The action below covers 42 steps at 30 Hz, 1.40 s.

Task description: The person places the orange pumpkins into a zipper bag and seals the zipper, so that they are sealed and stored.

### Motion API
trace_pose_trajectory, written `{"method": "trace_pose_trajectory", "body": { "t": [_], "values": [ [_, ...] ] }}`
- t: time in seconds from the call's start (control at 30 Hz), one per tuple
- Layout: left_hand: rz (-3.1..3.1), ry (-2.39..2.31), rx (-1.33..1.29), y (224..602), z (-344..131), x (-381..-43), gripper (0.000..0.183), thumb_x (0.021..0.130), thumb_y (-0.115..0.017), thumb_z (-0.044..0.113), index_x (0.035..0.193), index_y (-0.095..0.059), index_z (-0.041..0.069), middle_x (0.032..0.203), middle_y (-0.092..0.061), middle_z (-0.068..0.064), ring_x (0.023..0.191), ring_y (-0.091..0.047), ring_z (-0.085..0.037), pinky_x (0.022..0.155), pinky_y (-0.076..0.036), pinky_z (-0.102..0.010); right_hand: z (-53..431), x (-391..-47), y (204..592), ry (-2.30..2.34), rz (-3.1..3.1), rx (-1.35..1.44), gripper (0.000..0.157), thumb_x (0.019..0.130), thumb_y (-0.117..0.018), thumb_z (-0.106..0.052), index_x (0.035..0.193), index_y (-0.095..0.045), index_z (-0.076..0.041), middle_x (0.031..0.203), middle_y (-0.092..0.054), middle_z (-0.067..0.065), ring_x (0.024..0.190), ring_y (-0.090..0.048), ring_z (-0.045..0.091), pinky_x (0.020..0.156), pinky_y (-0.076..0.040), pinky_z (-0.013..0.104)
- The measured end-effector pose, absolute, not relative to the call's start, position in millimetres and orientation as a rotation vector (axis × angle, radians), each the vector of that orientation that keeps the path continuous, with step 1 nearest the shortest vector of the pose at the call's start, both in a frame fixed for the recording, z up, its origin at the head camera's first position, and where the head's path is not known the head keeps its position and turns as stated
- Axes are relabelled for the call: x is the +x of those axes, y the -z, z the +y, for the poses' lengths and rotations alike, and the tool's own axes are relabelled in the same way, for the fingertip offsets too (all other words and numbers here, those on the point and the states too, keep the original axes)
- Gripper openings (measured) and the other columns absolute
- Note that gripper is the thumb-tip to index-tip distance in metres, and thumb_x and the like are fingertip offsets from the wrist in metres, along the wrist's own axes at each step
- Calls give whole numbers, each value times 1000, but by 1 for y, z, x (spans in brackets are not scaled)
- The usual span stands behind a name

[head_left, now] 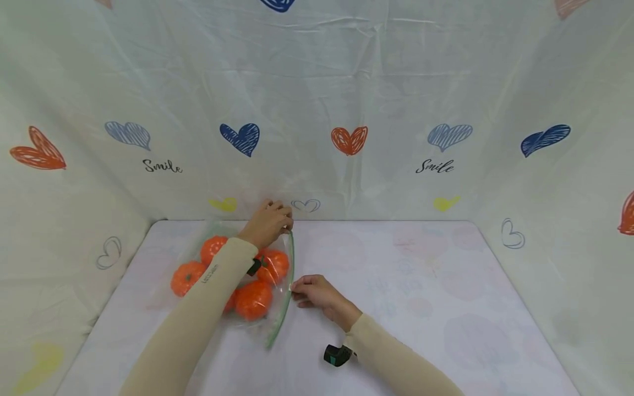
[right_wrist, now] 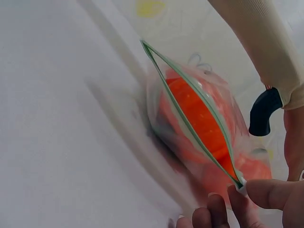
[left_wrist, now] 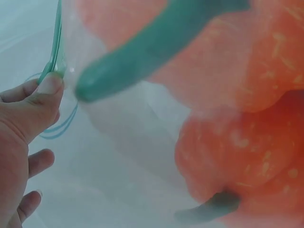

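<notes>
A clear zip bag point(head_left: 214, 226) with a green zip edge point(head_left: 280, 319) lies on the table, holding several orange pumpkins point(head_left: 253, 300) with green stems. At the far end of that edge my left hand point(head_left: 267, 224) pinches the green strip between thumb and index finger; its other fingers are loosely bent in the left wrist view. Midway along the strip, my right hand point(head_left: 319, 294) pinches a small white slider point(right_wrist: 242, 187) with thumb and index finger. From the slider to the near corner, the bag's mouth gapes in the right wrist view, showing orange inside.
The white table point(head_left: 396, 308) stretches to the right of the bag. Behind it hangs a white curtain point(head_left: 386, 187) printed with hearts and lettering. A black wrist camera point(head_left: 337, 356) sits by the right cuff, and the left forearm point(head_left: 198, 308) crosses over the bag.
</notes>
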<state>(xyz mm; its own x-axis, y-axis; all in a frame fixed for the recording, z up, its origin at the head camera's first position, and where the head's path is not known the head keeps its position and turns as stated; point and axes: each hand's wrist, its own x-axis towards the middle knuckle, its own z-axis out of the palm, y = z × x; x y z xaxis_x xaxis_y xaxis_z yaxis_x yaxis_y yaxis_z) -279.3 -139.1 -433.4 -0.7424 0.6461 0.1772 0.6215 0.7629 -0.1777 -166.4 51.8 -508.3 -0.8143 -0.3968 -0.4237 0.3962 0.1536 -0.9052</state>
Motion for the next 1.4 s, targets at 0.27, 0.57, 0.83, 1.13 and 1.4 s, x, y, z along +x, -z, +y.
{"method": "trace_pose_trajectory", "body": {
  "t": [0.27, 0.57, 0.83, 1.13, 1.4],
  "values": [
    [-2724, -115, -938, 434, -142, -281, 7, 91, -83, 25, 95, -83, 19, 103, -69, 1, 105, -59, -26, 99, -43, -44, 57, -153, 502, 1697, 1831, -22, 20, 103, -65, -13, 104, -74, 4, 92, -72, 6, 80, -65, 13, 81, -62, 32],
    [-2749, -59, -868, 427, -145, -278, 4, 92, -83, 20, 93, -82, 16, 106, -70, -1, 105, -59, -27, 102, -44, -46, 63, -139, 503, 1674, 1786, -39, 19, 104, -64, -15, 104, -73, 2, 93, -74, 7, 80, -68, 13, 83, -62, 35],
    [-2768, -49, -814, 425, -146, -277, 4, 92, -83, 18, 95, -82, 16, 108, -70, -2, 107, -58, -27, 104, -44, -47, 67, -130, 504, 1658, 1767, -52, 15, 103, -64, -16, 98, -71, -4, 91, -73, 3, 82, -68, 13, 78, -60, 31],
    [-2780, -61, -781, 424, -149, -279, 5, 94, -81, 19, 93, -80, 15, 109, -70, -3, 109, -59, -28, 105, -45, -48, 72, -119, 505, 1640, 1758, -81, 16, 104, -62, -14, 98, -70, -2, 86, -71, 1, 80, -67, 11, 74, -59, 29],
    [-2778, -42, -747, 422, -153, -281, 4, 93, -81, 17, 91, -80, 15, 109, -70, -3, 108, -59, -29, 103, -43, -49, 76, -111, 504, 1635, 1742, -102, 15, 103, -61, -12, 97, -70, -1, 81, -69, -1, 77, -66, 9, 71, -57, 26]
  ]
}}
